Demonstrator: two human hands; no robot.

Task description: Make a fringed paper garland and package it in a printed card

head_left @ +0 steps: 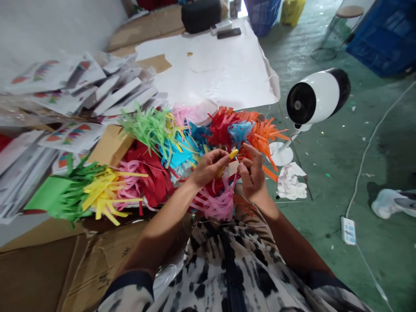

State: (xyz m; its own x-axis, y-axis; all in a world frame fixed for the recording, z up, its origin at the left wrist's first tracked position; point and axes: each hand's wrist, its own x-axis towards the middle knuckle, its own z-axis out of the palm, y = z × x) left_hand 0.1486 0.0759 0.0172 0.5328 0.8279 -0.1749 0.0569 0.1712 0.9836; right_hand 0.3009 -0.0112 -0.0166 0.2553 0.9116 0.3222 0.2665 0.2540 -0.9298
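My left hand (pixel 212 164) is closed in a pinch around a small folded piece of yellow paper (pixel 233 154), whose tip pokes out past the thumb and forefinger. Just to its right, my right hand (pixel 252 173) has its thumb and fingers drawn together by a thin pale strip; what they grip is too small to make out. Below both hands, pink fringed tissue paper (pixel 214 201) hangs over my lap. Behind them lie fringed tissue bunches in red (pixel 221 125), light blue (pixel 241 130) and orange (pixel 264 132).
More fringed tissue in light green (pixel 146 128), yellow (pixel 105 190) and dark green (pixel 73 195) covers the table's left side. Printed packets (pixel 74 134) are piled behind. A white fan (pixel 320 96) stands at right, above a power strip (pixel 348 230) on the green floor.
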